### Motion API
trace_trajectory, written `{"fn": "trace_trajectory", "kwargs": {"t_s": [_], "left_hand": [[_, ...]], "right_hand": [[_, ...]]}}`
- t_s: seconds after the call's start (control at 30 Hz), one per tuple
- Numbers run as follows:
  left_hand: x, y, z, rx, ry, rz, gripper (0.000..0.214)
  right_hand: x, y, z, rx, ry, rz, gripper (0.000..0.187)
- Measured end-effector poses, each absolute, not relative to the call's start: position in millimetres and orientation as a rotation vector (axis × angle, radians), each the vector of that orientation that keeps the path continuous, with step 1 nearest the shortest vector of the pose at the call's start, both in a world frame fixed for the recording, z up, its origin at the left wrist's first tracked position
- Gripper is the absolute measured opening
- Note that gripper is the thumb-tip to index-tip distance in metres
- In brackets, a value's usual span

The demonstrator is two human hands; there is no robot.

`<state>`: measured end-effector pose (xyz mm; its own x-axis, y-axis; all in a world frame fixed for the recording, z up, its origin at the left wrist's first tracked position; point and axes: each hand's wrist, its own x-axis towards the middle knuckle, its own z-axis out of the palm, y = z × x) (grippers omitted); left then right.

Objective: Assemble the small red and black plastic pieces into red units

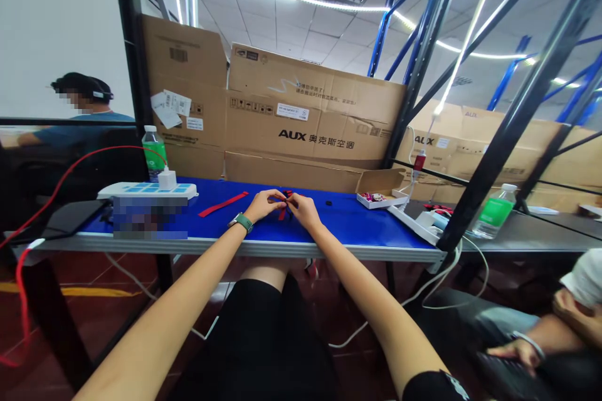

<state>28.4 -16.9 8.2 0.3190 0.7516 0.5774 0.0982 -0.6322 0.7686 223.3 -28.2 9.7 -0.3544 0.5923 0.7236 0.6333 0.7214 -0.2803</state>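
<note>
head view: left hand (pixel 264 205) and right hand (pixel 303 209) meet, pinching a small red-and-black piece (pixel 282 215); a loose pinch could drop it.

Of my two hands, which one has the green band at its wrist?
Your left hand: the green band goes around its wrist, while the right hand has a bare wrist.

"What do the fingers (pixel 273 194) hold?"
"A dark and red piece (pixel 288 193), mostly hidden, too small to tell."
"And far right?"
"A person (pixel 548 333), blurred, cut off by the edge."
</note>
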Motion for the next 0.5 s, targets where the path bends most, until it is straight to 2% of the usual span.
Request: {"fn": "trace_trajectory", "kwargs": {"t_s": [0.13,0.23,0.37,0.5], "left_hand": [[28.4,-15.0,10.4,1.918,0.761,1.373,0.044],[26.7,-16.4,11.9,2.026,0.815,1.413,0.033],[26.2,-21.5,13.2,2.192,0.950,1.477,0.015],[28.4,-26.3,14.2,2.337,0.945,1.437,0.012]], "right_hand": [[222.5,-30.2,11.4,-0.924,-1.937,-0.024,0.008],[221.8,-28.1,10.1,-0.883,-1.938,0.065,0.010],[219.1,-20.7,5.4,-0.815,-1.940,0.433,0.024],[217.2,-13.6,1.6,-0.737,-1.882,0.812,0.043]]}}
